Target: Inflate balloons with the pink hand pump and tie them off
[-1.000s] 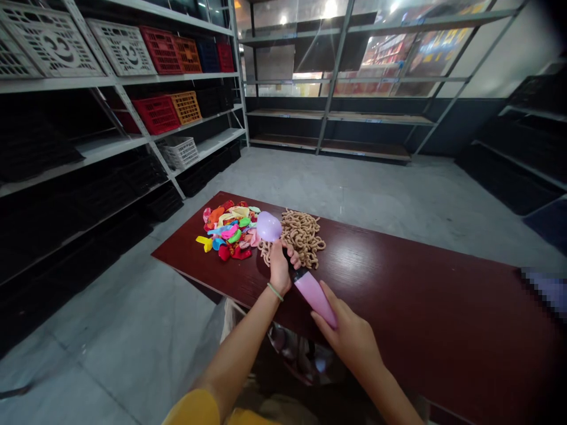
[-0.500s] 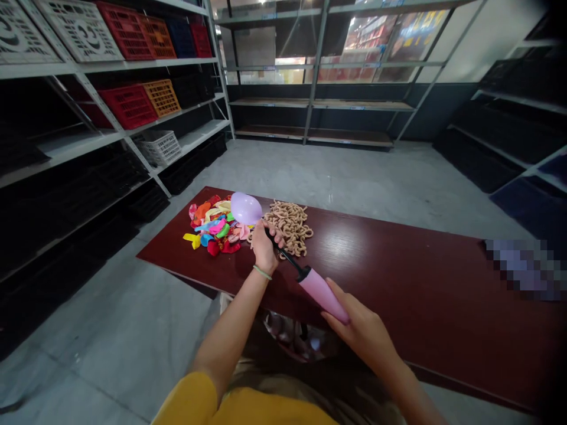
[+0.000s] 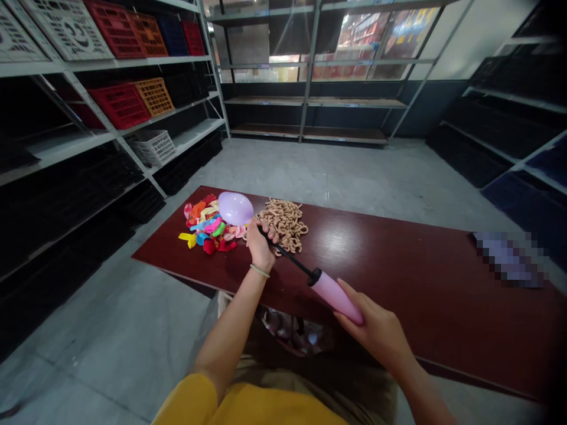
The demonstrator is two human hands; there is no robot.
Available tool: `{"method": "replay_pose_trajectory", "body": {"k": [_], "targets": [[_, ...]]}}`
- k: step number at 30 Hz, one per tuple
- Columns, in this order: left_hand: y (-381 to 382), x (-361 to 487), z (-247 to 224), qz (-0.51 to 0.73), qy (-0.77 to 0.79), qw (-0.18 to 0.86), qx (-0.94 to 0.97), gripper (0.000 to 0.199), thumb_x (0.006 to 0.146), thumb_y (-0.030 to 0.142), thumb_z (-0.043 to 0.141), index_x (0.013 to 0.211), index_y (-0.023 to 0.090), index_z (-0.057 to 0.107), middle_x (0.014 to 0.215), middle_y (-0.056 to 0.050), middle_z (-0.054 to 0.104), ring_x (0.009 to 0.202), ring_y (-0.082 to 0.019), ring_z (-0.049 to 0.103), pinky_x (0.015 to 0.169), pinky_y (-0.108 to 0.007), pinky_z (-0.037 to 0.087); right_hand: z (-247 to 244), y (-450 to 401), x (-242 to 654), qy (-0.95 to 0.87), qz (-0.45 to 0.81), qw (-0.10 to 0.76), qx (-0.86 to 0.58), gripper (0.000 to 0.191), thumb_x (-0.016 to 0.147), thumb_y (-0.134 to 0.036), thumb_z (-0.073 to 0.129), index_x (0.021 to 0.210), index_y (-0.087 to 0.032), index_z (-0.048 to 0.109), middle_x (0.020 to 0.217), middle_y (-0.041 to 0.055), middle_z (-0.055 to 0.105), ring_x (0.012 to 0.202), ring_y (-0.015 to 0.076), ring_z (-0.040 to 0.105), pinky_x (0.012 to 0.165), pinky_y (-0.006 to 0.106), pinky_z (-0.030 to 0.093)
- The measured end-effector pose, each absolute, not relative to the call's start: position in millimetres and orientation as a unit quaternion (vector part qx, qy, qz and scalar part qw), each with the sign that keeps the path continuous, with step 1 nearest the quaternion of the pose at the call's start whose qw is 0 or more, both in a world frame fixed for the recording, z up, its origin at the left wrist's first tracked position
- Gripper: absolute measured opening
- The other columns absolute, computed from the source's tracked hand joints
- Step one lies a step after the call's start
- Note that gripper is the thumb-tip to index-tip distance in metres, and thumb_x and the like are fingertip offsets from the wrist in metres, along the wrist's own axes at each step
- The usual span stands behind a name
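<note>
A pink balloon hand pump with a black rod is held between my two hands. My left hand is closed around its black nozzle end, with a partly filled purple balloon at the tip. My right hand wraps the pink barrel from the right side. Beneath and left of the purple balloon lies a pile of flat, colourful balloons. Close behind my left hand is a heap of small tan curved pieces. The balloon's neck is hidden by my left hand.
The dark red table stretches to the right, where a blurred-out flat item lies. Shelving with red crates and a white crate stands at left. More shelves line the back and right across grey floor.
My right hand has drawn the pink barrel back toward the lower right, showing more black rod. The purple balloon looks slightly larger. The whole view has shifted a little.
</note>
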State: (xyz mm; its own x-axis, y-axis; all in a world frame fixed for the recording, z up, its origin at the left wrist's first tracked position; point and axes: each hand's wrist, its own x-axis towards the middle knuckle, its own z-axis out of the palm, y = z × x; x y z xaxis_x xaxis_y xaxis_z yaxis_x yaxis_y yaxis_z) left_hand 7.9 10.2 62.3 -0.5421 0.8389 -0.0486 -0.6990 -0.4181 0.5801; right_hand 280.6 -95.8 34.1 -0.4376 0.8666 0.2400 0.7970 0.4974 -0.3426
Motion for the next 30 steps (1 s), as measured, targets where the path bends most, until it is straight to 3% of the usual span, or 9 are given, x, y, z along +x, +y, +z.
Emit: {"method": "replay_pose_trajectory", "body": {"k": [8, 15, 30], "targets": [[-2.0, 41.8, 51.7, 0.802, 0.266, 0.519, 0.133, 0.028, 0.091, 0.043, 0.057, 0.079, 0.022, 0.044, 0.061, 0.006, 0.039, 0.043, -0.007, 0.037, 0.038, -0.019, 0.028, 41.2, -78.0, 226.5, -0.816, 0.134, 0.215, -0.52, 0.059, 0.09, -0.043, 0.057, 0.146, -0.032, 0.043, 0.117, 0.0054, 0.071, 0.094, 0.0236, 0.071, 0.078, 0.034, 0.057], [4.3, 28.9, 33.3, 0.795, 0.32, 0.501, 0.119, 0.025, 0.091, 0.039, 0.055, 0.078, 0.021, 0.043, 0.058, 0.006, 0.041, 0.04, -0.007, 0.038, 0.037, -0.019, 0.029, 29.7, -69.5, 210.8, -0.843, 0.07, 0.155, -0.511, 0.062, 0.092, -0.044, 0.056, 0.149, -0.03, 0.039, 0.104, 0.0046, 0.071, 0.086, 0.0225, 0.071, 0.067, 0.03, 0.055], [18.8, 12.6, 11.8, 0.813, 0.335, 0.468, 0.089, 0.024, 0.087, 0.04, 0.055, 0.08, 0.021, 0.042, 0.06, 0.007, 0.04, 0.042, -0.007, 0.04, 0.037, -0.019, 0.028, 4.9, -94.9, 326.4, -0.885, -0.088, 0.205, -0.409, 0.055, 0.098, -0.039, 0.043, 0.152, -0.03, 0.034, 0.102, 0.0052, 0.071, 0.084, 0.018, 0.07, 0.068, 0.025, 0.054]]}}
